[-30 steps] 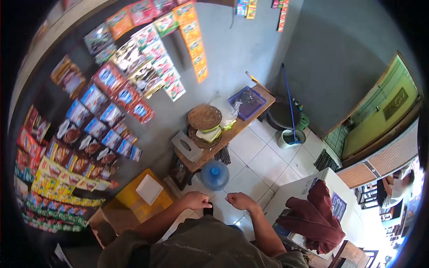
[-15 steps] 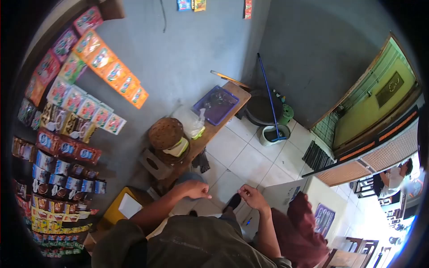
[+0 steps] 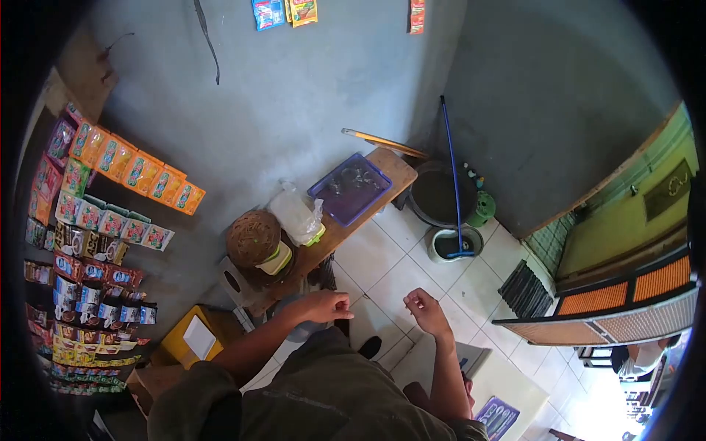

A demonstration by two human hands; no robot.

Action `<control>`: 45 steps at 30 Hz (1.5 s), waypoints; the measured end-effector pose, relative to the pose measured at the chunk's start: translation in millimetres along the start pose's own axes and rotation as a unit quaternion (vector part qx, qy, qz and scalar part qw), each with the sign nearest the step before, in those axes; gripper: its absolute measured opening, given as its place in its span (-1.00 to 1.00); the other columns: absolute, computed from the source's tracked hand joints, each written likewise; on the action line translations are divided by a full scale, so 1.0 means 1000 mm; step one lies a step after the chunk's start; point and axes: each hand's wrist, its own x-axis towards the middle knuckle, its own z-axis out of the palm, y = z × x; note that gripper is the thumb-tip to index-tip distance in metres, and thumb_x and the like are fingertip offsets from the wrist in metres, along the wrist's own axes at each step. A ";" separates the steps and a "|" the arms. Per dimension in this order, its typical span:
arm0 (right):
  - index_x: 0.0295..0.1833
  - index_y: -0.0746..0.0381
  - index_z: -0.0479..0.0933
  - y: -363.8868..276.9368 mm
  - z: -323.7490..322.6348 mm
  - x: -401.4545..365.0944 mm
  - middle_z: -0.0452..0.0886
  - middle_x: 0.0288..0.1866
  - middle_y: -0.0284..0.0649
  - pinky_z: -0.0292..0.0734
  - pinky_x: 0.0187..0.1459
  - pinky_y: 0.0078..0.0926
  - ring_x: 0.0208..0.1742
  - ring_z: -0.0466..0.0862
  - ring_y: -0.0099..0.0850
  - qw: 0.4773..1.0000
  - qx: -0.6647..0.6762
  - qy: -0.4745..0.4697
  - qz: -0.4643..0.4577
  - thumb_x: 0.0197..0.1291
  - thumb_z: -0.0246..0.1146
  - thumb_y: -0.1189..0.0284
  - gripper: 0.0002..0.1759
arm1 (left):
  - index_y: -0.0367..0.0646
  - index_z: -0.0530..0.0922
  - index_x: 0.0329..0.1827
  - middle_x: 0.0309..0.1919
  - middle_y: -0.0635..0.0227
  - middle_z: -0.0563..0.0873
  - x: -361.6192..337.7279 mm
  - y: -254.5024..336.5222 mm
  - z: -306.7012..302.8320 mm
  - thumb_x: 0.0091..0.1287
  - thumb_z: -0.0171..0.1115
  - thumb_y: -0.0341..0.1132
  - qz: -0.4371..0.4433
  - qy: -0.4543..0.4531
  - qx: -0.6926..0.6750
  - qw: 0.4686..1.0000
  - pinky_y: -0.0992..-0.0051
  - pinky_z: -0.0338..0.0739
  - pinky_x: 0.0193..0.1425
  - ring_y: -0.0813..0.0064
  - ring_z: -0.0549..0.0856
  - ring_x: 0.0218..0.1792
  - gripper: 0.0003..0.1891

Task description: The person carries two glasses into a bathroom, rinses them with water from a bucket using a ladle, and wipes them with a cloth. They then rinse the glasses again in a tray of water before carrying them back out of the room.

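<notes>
Head view, left to right. On the far-left wall, hanging strips of sachets (image 3: 110,220); below them, nearer, a yellow box (image 3: 180,342) with a white lid. Next, the wooden surface (image 3: 334,239) along the wall, carrying a woven basket (image 3: 254,237), a clear plastic bag (image 3: 294,214) and a purple tray (image 3: 351,187). All three well apart from either hand and, by judgement, untouched so far.

Left hand (image 3: 323,305) raised in front of the body, palm down, fingers loosely spread, holding nothing visible; nearest to the near-left end of the surface. Right hand (image 3: 426,312) just to its right and apart from it, fingers curled in toward the thumb; too small to tell if pinching something or nothing.

Open tiled floor (image 3: 412,257) beyond both hands, with free room as far as a bucket (image 3: 450,244) with a blue-handled mop (image 3: 450,169) and a dark basin (image 3: 435,195) in the far corner. Tighter on the near right: edge of a white cabinet (image 3: 507,378) close beside the right forearm.
</notes>
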 end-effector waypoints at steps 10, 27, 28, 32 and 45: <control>-0.11 0.21 0.52 -0.053 0.014 0.129 0.64 -0.27 -0.25 0.50 -0.21 -0.46 -0.33 0.57 -0.41 0.987 -0.062 -0.142 -0.030 0.25 0.20 0.19 -0.70 | -0.21 0.47 -0.26 -0.39 0.28 0.63 0.053 -0.052 -0.078 0.24 0.31 -0.09 -0.044 0.049 -0.030 0.997 0.45 0.51 -0.25 0.43 0.61 -0.39 -0.65; 0.09 0.27 0.48 -0.022 -0.005 0.329 0.59 -0.16 -0.27 0.49 -0.33 -0.63 -0.36 0.57 -0.58 0.976 0.169 -0.091 0.106 0.27 0.20 0.12 -0.53 | -0.14 0.38 -0.04 -0.25 0.33 0.66 0.179 -0.132 -0.111 0.31 0.25 -0.22 -0.140 0.309 -0.450 0.826 0.56 0.46 -0.35 0.59 0.58 -0.47 -0.70; 0.09 0.27 0.48 -0.015 -0.006 0.345 0.59 -0.16 -0.27 0.49 -0.33 -0.63 -0.36 0.57 -0.58 0.974 0.170 -0.103 0.109 0.27 0.20 0.12 -0.53 | -0.14 0.38 -0.04 -0.25 0.33 0.66 0.185 -0.134 -0.110 0.31 0.25 -0.22 -0.149 0.316 -0.452 0.821 0.56 0.46 -0.35 0.59 0.58 -0.47 -0.70; 0.10 0.27 0.47 0.018 -0.001 0.416 0.59 -0.17 -0.30 0.51 -0.34 -0.62 -0.36 0.60 -0.55 0.967 0.190 -0.094 0.139 0.28 0.20 0.14 -0.54 | -0.14 0.37 -0.07 -0.31 0.40 0.64 0.226 -0.142 -0.114 0.27 0.30 -0.24 -0.283 0.358 -0.478 0.750 0.60 0.47 -0.46 0.60 0.62 -0.48 -0.68; 0.16 0.38 0.42 0.109 0.089 0.590 0.59 -0.12 -0.20 0.54 -0.37 -0.64 -0.40 0.62 -0.55 0.955 0.220 -0.119 0.160 0.22 0.27 0.25 -0.49 | -0.14 0.33 0.17 0.03 0.31 0.53 0.359 -0.310 -0.081 0.25 0.31 -0.13 -0.337 0.518 -0.464 0.635 0.47 0.55 -0.38 0.51 0.66 -0.23 -0.48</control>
